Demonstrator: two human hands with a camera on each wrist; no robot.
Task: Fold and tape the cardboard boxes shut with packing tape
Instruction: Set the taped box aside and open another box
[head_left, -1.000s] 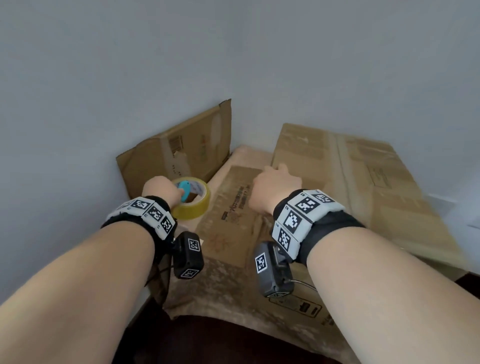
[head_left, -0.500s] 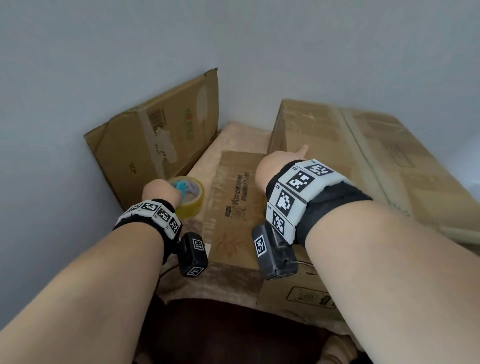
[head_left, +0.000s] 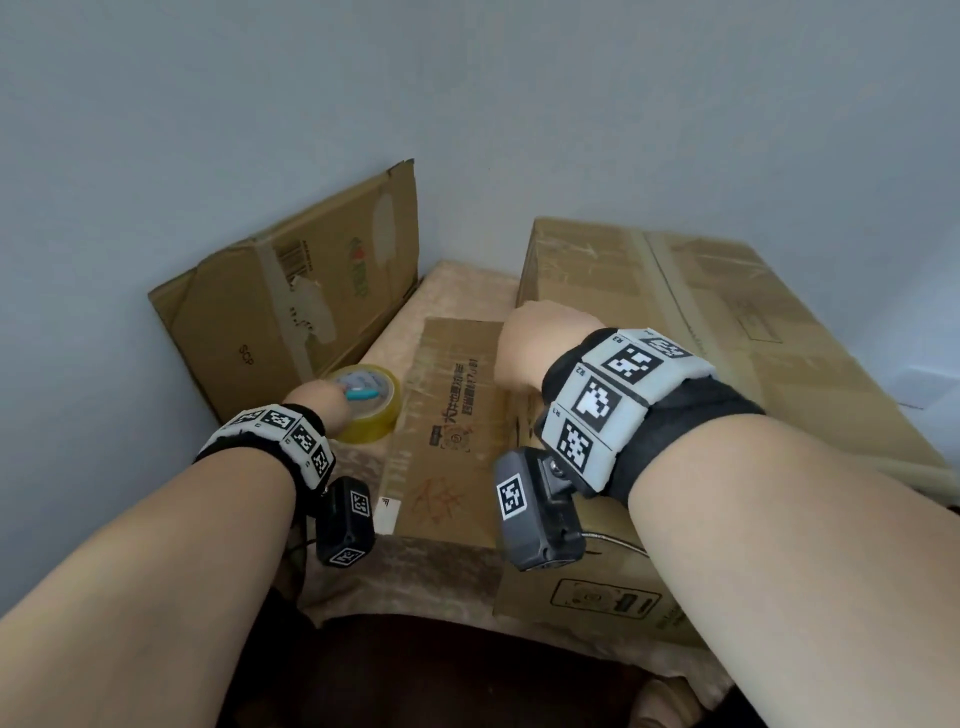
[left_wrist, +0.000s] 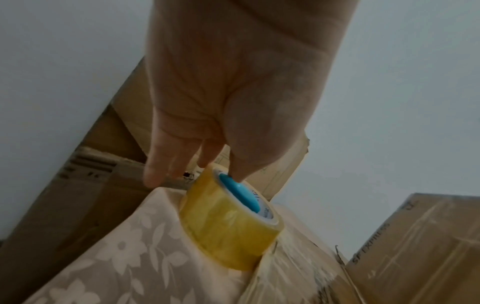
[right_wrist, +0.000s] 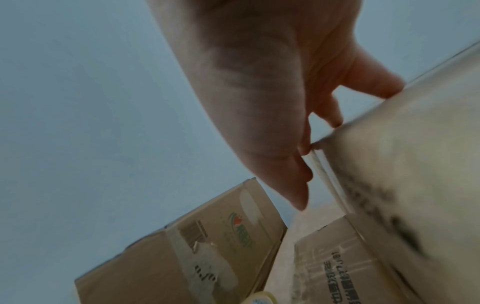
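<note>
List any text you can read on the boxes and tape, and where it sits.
"SCP": flattened box leaning on the wall.
"SF EXPRESS": side of the large box, blurred.
Chinese print and red scribble on the flat cardboard sheet: unreadable.
Tape roll core print: too small.

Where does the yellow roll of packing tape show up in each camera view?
Head: tape roll left of centre, under the left hand.
Left wrist: tape roll centre, at the fingertips.
Right wrist: only a sliver at the bottom edge.
Shared landmark: the flattened box leaning on the wall.
</note>
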